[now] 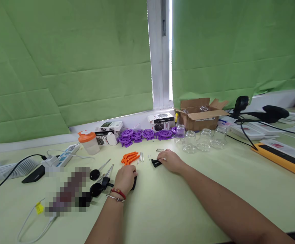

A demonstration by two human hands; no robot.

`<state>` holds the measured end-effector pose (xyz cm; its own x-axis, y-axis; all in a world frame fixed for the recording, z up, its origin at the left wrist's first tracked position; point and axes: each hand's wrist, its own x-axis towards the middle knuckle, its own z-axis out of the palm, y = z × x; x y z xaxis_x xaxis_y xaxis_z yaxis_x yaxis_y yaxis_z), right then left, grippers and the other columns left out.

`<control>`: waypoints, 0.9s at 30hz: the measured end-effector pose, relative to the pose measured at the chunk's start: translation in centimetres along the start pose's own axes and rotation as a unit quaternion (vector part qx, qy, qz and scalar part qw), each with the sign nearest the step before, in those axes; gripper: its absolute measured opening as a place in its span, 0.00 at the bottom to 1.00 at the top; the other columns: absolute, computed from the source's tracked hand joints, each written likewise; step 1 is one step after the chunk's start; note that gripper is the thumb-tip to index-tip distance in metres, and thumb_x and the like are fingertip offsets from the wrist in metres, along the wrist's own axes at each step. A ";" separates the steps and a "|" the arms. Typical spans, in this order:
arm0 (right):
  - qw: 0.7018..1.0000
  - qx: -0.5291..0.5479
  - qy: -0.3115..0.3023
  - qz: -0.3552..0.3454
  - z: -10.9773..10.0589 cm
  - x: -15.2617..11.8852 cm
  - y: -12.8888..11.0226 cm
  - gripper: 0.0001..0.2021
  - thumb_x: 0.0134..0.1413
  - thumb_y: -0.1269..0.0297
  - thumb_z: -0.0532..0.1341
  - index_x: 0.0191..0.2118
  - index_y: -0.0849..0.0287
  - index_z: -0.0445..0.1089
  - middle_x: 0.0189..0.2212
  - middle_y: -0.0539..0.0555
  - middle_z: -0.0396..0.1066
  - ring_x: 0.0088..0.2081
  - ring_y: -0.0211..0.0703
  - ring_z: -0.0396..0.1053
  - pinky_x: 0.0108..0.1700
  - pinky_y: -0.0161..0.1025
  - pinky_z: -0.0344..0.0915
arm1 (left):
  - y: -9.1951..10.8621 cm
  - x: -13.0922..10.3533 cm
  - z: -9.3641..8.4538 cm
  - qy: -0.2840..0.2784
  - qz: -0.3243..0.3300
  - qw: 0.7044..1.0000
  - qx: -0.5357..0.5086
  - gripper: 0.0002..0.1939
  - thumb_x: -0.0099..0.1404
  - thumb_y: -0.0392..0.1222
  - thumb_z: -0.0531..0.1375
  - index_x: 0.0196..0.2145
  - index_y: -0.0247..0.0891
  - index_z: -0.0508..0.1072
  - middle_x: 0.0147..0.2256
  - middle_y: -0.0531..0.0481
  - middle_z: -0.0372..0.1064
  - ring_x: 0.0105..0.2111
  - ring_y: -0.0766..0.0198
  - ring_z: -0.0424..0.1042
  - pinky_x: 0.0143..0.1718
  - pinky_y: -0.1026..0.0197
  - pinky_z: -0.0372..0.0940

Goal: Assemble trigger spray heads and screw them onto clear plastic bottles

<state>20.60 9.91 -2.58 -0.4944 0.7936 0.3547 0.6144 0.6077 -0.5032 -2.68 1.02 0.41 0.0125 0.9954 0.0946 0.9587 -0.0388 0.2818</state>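
Observation:
My left hand (125, 177) is curled round a black part (134, 183) on the table; most of that part is hidden under the fingers. To its right and farther back, my right hand (170, 160) has its fingers closed on a black plastic piece (155, 163) with a slot at its end. Several orange plastic handles (129, 158) lie just beyond my left hand, with metal bolts (141, 157) beside them. Close to my right fingertips are a small coil spring (160, 150) and tiny metal bits (149, 156).
Purple plastic parts (147, 134) line the back, before printed boxes (160, 118). Glass jars (189, 142) and an open cardboard box (200, 118) stand right of them. On the left are black-ended metal rods (95, 189), an orange-lidded shaker (89, 142) and a power strip (67, 155).

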 end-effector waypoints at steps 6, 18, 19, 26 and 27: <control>1.000 -0.005 -0.020 -0.007 0.0 0.0 -0.1 0.12 0.53 0.70 0.55 0.34 0.54 0.77 0.35 0.51 0.76 0.41 0.46 0.67 0.47 0.43 0.61 | -0.2 0.0 0.2 0.002 0.007 0.999 0.050 0.09 0.59 0.36 0.53 0.23 0.38 0.69 0.29 0.43 0.69 0.32 0.55 0.69 0.31 0.58 0.57; 0.999 0.020 -0.042 -0.019 0.2 -0.2 -1.1 0.11 0.52 0.68 0.56 0.34 0.54 0.76 0.35 0.51 0.76 0.40 0.46 0.69 0.49 0.43 0.61 | 0.2 -0.1 0.3 0.016 0.010 0.999 0.051 0.06 0.58 0.35 0.54 0.25 0.38 0.68 0.31 0.43 0.68 0.34 0.55 0.68 0.33 0.56 0.58; 0.999 0.023 -0.040 -0.013 0.3 -0.2 -1.0 0.11 0.52 0.67 0.56 0.34 0.54 0.76 0.35 0.52 0.76 0.41 0.46 0.68 0.48 0.43 0.62 | 0.1 0.0 0.3 0.018 0.011 0.998 0.052 0.06 0.58 0.35 0.54 0.25 0.38 0.68 0.31 0.43 0.68 0.34 0.55 0.68 0.33 0.56 0.58; 0.998 0.056 0.001 0.027 0.7 0.3 0.6 0.12 0.55 0.67 0.54 0.38 0.57 0.75 0.40 0.55 0.74 0.42 0.45 0.69 0.47 0.42 0.63 | 0.3 0.0 0.2 0.042 0.009 0.999 0.029 0.06 0.57 0.35 0.54 0.25 0.38 0.69 0.30 0.44 0.68 0.34 0.55 0.67 0.33 0.56 0.58; 0.998 0.061 0.002 0.031 0.7 0.5 0.9 0.13 0.55 0.67 0.54 0.39 0.58 0.75 0.40 0.56 0.74 0.43 0.45 0.70 0.47 0.42 0.63 | 0.3 0.0 0.1 0.050 0.010 0.998 0.027 0.06 0.58 0.35 0.54 0.25 0.38 0.69 0.30 0.45 0.68 0.34 0.55 0.67 0.33 0.56 0.58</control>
<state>20.46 10.79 -3.39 -0.4552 0.8298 0.3227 0.5649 0.5494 -0.6157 -2.31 1.01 0.39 0.0050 0.9806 0.1958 0.9725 -0.0504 0.2275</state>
